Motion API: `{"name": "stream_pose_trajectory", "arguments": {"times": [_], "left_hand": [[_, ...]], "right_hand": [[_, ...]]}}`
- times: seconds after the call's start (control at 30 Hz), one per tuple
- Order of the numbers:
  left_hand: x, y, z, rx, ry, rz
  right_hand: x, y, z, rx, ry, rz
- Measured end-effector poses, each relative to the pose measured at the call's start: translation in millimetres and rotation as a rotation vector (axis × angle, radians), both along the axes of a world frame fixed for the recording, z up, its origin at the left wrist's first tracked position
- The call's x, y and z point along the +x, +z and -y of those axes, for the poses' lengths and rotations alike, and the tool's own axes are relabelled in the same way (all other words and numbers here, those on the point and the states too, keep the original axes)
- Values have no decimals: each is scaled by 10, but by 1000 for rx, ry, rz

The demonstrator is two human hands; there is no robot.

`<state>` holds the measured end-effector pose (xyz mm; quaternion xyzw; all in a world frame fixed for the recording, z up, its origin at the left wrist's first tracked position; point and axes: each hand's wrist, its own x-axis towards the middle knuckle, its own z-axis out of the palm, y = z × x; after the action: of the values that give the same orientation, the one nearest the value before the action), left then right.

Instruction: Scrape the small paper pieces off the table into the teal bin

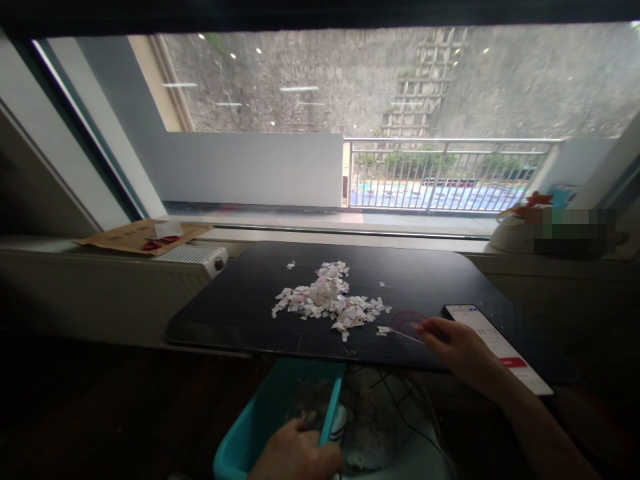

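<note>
A wide window (280, 80) fills the upper half of the frame, and below it a dark table (235, 293) stretches across the middle. At the bottom centre, a teal bin (233, 443) sits under the table's near edge; the person's left hand (300, 450) is closed around its rim. A white radiator (197, 256) stands at the left, with a brown envelope (113, 235) near it. In the centre of the tabletop lies a loose pile of paper scraps (327, 293). Right of it, the right hand (457, 343) pinches a thin, pink-lined piece (407, 320), too faint to make out, its tip by a few stray scraps. A phone (500, 347) lies just beyond that wrist. Red-handled scissors (153, 246) rest at the left.
</note>
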<state>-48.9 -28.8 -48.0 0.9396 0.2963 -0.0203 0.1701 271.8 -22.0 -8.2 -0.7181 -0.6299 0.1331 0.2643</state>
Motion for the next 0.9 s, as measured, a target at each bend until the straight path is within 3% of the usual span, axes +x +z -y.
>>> {"name": "stream_pose_trajectory", "arguments": {"times": [0.2,0.33,0.53,0.73,0.9], "left_hand": [[51,48,-19,-34,-7,-51],[68,59,-6,-60,12,-92],[23,16,31,-7,11,7],[93,-143,-75,-82,19,-147],[108,21,-24,-106,26,-168]], "right_hand": [[-3,90,47,49,-39,196],[-86,126,38,31,90,133],[-82,90,28,61,13,122],[-152,80,13,61,66,11],[-209,51,-30,50,113,-24]]}}
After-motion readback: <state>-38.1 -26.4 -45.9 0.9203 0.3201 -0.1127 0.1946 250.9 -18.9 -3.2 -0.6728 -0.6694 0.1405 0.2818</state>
